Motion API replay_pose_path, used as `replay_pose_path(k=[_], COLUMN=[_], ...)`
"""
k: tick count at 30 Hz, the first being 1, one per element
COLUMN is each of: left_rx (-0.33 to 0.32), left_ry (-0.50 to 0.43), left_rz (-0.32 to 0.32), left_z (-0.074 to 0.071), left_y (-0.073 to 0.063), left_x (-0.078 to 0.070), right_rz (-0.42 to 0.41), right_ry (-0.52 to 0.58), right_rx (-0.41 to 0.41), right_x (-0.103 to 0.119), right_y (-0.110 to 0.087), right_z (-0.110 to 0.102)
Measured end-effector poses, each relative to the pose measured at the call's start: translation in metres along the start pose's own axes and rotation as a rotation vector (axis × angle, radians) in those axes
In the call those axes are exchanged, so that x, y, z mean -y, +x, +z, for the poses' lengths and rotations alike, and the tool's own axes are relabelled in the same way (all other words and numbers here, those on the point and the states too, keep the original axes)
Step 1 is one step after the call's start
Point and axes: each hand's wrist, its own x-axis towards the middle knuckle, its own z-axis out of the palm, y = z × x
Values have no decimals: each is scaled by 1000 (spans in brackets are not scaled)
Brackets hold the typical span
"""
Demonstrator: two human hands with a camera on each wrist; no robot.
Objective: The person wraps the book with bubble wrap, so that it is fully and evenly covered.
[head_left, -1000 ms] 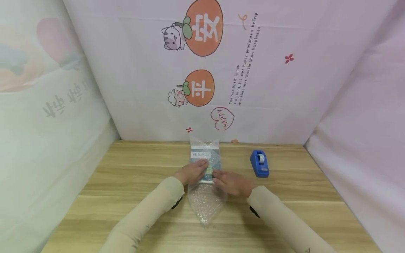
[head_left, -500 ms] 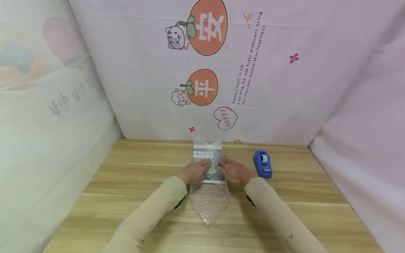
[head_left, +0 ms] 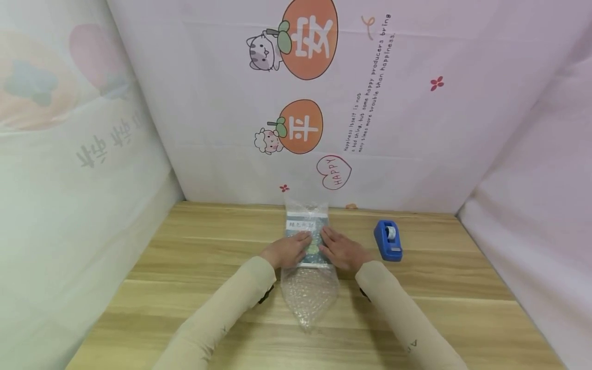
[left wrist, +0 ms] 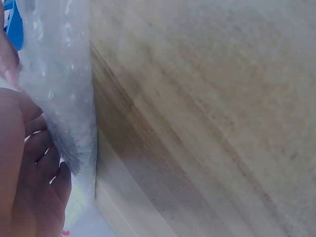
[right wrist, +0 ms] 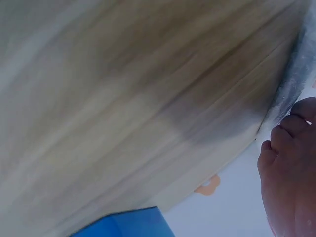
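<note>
A book (head_left: pixel 299 218) with a blue-and-white cover lies under clear bubble wrap (head_left: pixel 309 293) on the wooden table. The wrap extends past the book at both ends and tapers to a point toward the person. My left hand (head_left: pixel 288 250) rests on the wrapped book from the left, fingers extended across its cover. From the right, my right hand (head_left: pixel 344 250) lies with its fingers on the book's right side. In the left wrist view, the left fingers (left wrist: pixel 47 158) press along the bubble wrap (left wrist: pixel 69 89). The right wrist view has the right fingers (right wrist: pixel 291 128) at the wrap's edge.
A blue tape dispenser (head_left: pixel 388 241) with a roll in it stands on the table (head_left: pixel 222 308) right of the right hand. White printed cloth (head_left: pixel 222 128) hangs behind the table and on both sides.
The right hand has moved up and slightly outward to the book's right side. The left hand stays on the cover. The whole head view has shifted slightly.
</note>
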Motion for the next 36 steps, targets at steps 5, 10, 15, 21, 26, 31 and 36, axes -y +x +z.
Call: replay_pose_path(k=[5, 10, 15, 21, 26, 31, 36], left_rx=[14, 44, 81, 88, 67, 54, 14], left_ry=[-85, -46, 30, 107, 210, 193, 221], left_rz=[21, 48, 88, 135, 218, 334, 388], left_z=[-4, -5, -10, -11, -11, -6, 2], left_y=[-3, -11, -32, -57, -73, -88, -101], left_x=[4, 8, 6, 0, -9, -19, -30], right_rz=[-7, -14, -6, 9, 2, 2, -3], right_ry=[1, 27, 33, 33, 47, 46, 76], right_rx=[10, 16, 22, 32, 28, 23, 17], right_x=[0, -3, -3, -3, -4, -7, -8], right_y=[-2, -2, 0, 0, 2, 2, 3], right_z=[0, 2, 1, -1, -2, 0, 1])
